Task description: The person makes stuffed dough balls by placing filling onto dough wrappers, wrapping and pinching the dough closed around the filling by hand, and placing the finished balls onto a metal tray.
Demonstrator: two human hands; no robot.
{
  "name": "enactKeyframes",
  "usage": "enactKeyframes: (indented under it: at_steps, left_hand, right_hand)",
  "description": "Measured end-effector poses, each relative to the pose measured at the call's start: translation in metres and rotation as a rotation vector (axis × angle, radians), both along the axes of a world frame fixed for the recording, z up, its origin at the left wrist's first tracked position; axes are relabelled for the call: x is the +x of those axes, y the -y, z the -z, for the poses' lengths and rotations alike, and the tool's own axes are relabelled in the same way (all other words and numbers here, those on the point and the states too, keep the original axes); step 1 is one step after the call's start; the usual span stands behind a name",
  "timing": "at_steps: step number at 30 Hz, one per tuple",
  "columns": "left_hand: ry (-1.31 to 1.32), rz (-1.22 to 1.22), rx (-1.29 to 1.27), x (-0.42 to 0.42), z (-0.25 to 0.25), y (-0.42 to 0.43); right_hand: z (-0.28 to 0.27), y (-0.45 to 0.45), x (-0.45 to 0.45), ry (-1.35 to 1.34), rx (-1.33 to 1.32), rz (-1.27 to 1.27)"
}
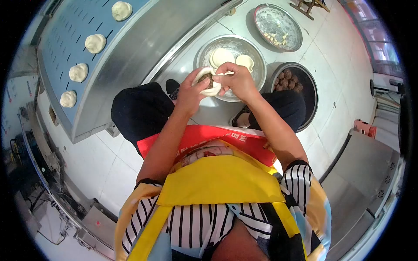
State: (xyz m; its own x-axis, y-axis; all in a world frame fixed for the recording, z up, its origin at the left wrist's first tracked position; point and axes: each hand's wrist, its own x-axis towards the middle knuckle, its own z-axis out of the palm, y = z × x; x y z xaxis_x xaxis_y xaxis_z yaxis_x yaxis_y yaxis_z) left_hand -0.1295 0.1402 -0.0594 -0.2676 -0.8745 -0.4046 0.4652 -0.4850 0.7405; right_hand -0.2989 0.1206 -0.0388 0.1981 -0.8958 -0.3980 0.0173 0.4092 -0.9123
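Note:
My left hand [190,92] cups a round dough wrapper [212,91] from the left, its thumb on the dark brown filling ball [205,80] in the middle. On the right side, my right hand [236,81] pinches the wrapper's edge between thumb and fingers. The dough rises around the filling, which still shows at the top. Just beyond my hands sits a metal bowl [260,52] with flat pale dough rounds [222,57] in it. A dark basin [310,96] with several brown filling balls [287,81] stands to the right, by my knee.
Several filled dough buns [96,43] lie in a row on a blue slotted conveyor [65,32] at the left, bordered by a metal side panel [117,65]. A floured basin [278,21] with dough scraps rests on the tiled floor [337,87]. Metal equipment [363,169] is at the right.

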Motion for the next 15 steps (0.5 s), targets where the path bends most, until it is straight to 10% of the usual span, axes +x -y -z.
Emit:
enactKeyframes:
  at_steps: [15]
  left_hand:
    - [0.191,0.207,-0.004,0.009,-0.017,0.009]
  right_hand:
    - [-0.009,-0.012,0.002,-0.285,-0.424,-0.057]
